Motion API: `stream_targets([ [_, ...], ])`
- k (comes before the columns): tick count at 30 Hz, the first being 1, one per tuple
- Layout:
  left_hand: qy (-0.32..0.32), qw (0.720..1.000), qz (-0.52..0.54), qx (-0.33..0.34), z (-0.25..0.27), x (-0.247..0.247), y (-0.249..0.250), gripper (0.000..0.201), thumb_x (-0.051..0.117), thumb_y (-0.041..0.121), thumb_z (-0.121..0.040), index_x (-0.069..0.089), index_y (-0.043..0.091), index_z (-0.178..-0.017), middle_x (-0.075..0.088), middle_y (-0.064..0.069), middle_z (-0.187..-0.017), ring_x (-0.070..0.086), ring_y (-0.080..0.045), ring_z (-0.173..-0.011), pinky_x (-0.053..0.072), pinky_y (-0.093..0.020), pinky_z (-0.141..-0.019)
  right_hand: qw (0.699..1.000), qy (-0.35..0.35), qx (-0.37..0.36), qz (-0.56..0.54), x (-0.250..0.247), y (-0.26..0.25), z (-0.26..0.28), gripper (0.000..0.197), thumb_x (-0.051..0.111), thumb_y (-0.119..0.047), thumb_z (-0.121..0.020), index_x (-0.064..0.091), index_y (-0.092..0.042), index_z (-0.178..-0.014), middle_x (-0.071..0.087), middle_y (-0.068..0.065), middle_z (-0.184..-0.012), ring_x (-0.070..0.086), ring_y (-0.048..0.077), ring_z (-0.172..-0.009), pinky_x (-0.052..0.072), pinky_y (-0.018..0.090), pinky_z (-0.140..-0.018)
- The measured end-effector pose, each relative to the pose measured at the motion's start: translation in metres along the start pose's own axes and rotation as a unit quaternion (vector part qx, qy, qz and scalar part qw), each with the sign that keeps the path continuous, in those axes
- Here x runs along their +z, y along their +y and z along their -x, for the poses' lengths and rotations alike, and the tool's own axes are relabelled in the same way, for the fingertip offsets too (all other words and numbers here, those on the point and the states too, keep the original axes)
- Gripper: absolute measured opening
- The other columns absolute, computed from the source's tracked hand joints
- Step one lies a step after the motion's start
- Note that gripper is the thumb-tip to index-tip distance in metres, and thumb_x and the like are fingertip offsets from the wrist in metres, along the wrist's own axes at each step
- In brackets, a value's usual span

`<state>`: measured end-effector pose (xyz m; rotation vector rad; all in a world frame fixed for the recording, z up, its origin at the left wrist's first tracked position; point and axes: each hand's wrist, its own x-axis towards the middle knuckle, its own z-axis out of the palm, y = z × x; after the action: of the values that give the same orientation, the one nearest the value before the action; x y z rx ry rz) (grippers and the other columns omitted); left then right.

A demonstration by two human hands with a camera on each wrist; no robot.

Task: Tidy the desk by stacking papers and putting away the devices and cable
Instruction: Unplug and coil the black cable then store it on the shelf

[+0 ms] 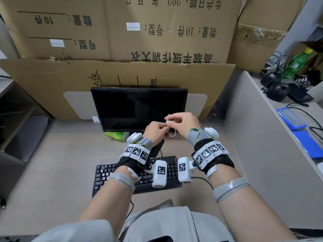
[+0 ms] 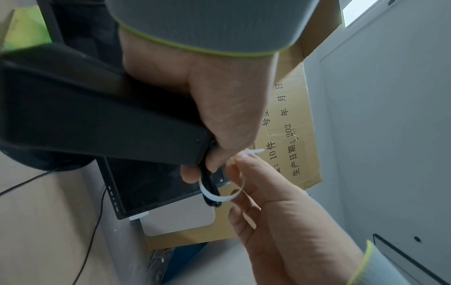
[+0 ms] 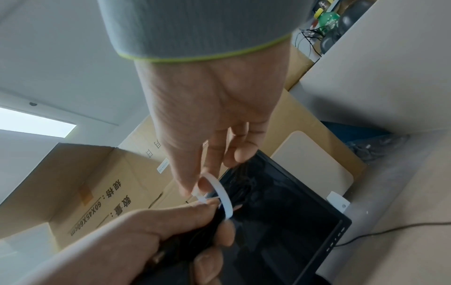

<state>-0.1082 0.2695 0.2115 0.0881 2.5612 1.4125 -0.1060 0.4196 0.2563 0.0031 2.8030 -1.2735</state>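
Note:
Both hands are raised in front of the dark monitor (image 1: 138,109). My left hand (image 1: 154,131) (image 2: 202,169) grips a black box-shaped device (image 2: 97,115) (image 1: 157,147) and pinches its folded black cable (image 2: 209,183) (image 3: 202,231). A white cable tie (image 1: 172,134) (image 2: 219,197) (image 3: 223,192) forms a loose loop round that cable. My right hand (image 1: 183,124) (image 3: 202,185) pinches the tie at its head between thumb and forefinger, and the tie's tail sticks up above the fingers. No papers show in any view.
A black keyboard (image 1: 104,173) lies under my wrists. A green box (image 1: 117,136) sits at the monitor's foot. Cardboard boxes (image 1: 122,75) wall off the back. A grey partition (image 1: 253,128) stands on the right, with cables and blue packs (image 1: 293,119) beyond it.

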Motion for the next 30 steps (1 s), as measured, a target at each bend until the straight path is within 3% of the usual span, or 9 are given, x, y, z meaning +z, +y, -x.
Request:
stream_targets([
  [4, -0.029, 0.998, 0.046, -0.004, 0.002, -0.003, -0.002, 0.032, 0.056, 0.026, -0.095, 0.071, 0.029, -0.067, 0.062, 0.008, -0.056, 0.052, -0.006, -0.053, 0.040, -0.023, -0.059, 0.999, 0.021, -0.027, -0.011, 0.005, -0.002, -0.002, 0.008, 0.071, -0.049, -0.076, 0.074, -0.042, -0.072, 0.072, -0.020, -0.088, 0.063, 0.005, -0.085, 0.054, 0.034, -0.084],
  [8, -0.011, 0.997, 0.063, -0.037, 0.000, -0.007, -0.012, 0.035, 0.052, 0.020, -0.088, 0.056, 0.018, -0.053, 0.058, 0.000, -0.056, 0.050, -0.018, -0.056, 0.041, -0.029, -0.063, 0.995, 0.039, -0.094, -0.008, 0.012, -0.014, -0.001, 0.013, 0.070, -0.044, -0.079, 0.075, -0.033, -0.076, 0.067, -0.015, -0.084, 0.060, 0.008, -0.087, 0.050, 0.033, -0.081],
  [12, -0.007, 0.992, 0.116, -0.047, 0.003, -0.019, -0.019, 0.036, 0.050, 0.011, -0.092, 0.047, 0.014, -0.056, 0.048, -0.006, -0.058, 0.041, -0.019, -0.055, 0.033, -0.029, -0.057, 0.991, 0.031, -0.115, -0.053, 0.021, -0.032, 0.003, 0.013, 0.074, -0.036, -0.080, 0.076, -0.023, -0.077, 0.067, -0.005, -0.083, 0.061, 0.012, -0.081, 0.049, 0.031, -0.078],
  [14, -0.002, 0.988, 0.147, -0.051, 0.006, -0.026, -0.027, 0.039, 0.046, 0.006, -0.097, 0.043, 0.014, -0.059, 0.044, -0.004, -0.058, 0.039, -0.015, -0.052, 0.034, -0.024, -0.054, 0.990, 0.016, -0.117, -0.082, 0.026, -0.040, 0.003, 0.013, 0.075, -0.035, -0.080, 0.076, -0.022, -0.076, 0.067, -0.005, -0.084, 0.060, 0.011, -0.077, 0.048, 0.029, -0.077],
  [20, 0.040, 0.966, 0.246, -0.063, 0.012, -0.043, -0.044, 0.037, 0.042, 0.007, -0.100, 0.040, 0.017, -0.065, 0.035, 0.001, -0.060, 0.035, -0.012, -0.054, 0.035, -0.025, -0.055, 0.974, 0.006, -0.101, -0.201, 0.041, -0.059, 0.010, 0.015, 0.071, -0.023, -0.086, 0.073, -0.010, -0.079, 0.067, -0.001, -0.078, 0.057, 0.004, -0.070, 0.046, 0.021, -0.074],
  [23, 0.054, 0.938, 0.325, -0.109, 0.023, -0.057, -0.047, 0.029, 0.046, 0.012, -0.095, 0.045, 0.016, -0.066, 0.037, 0.001, -0.058, 0.035, -0.014, -0.051, 0.033, -0.025, -0.053, 0.962, -0.013, -0.086, -0.258, 0.051, -0.068, 0.010, 0.015, 0.068, -0.020, -0.089, 0.069, -0.010, -0.078, 0.067, 0.002, -0.074, 0.061, 0.010, -0.074, 0.054, 0.033, -0.080],
  [26, 0.030, 0.905, 0.397, -0.151, 0.037, -0.067, -0.055, 0.012, 0.053, 0.026, -0.074, 0.051, 0.014, -0.077, 0.037, 0.002, -0.057, 0.036, -0.013, -0.047, 0.032, -0.026, -0.054, 0.949, -0.049, -0.065, -0.304, 0.067, -0.075, 0.012, 0.018, 0.066, -0.015, -0.091, 0.067, 0.000, -0.083, 0.069, 0.011, -0.074, 0.066, 0.020, -0.077, 0.058, 0.039, -0.083],
  [28, 0.029, 0.919, 0.373, -0.121, 0.044, -0.072, -0.067, 0.017, 0.062, 0.024, -0.082, 0.050, 0.018, -0.072, 0.038, 0.008, -0.054, 0.036, -0.008, -0.046, 0.030, -0.021, -0.051, 0.945, -0.066, -0.057, -0.315, 0.079, -0.080, 0.014, 0.020, 0.067, -0.017, -0.091, 0.066, 0.002, -0.084, 0.069, 0.013, -0.075, 0.067, 0.021, -0.075, 0.060, 0.038, -0.080],
  [30, 0.049, 0.943, 0.317, -0.086, 0.052, -0.076, -0.081, 0.028, 0.057, 0.023, -0.098, 0.052, 0.021, -0.071, 0.044, 0.015, -0.053, 0.040, -0.003, -0.049, 0.033, -0.018, -0.051, 0.943, -0.104, -0.050, -0.311, 0.092, -0.085, 0.015, 0.019, 0.065, -0.016, -0.092, 0.066, 0.002, -0.086, 0.069, 0.012, -0.075, 0.067, 0.018, -0.072, 0.059, 0.031, -0.074],
])
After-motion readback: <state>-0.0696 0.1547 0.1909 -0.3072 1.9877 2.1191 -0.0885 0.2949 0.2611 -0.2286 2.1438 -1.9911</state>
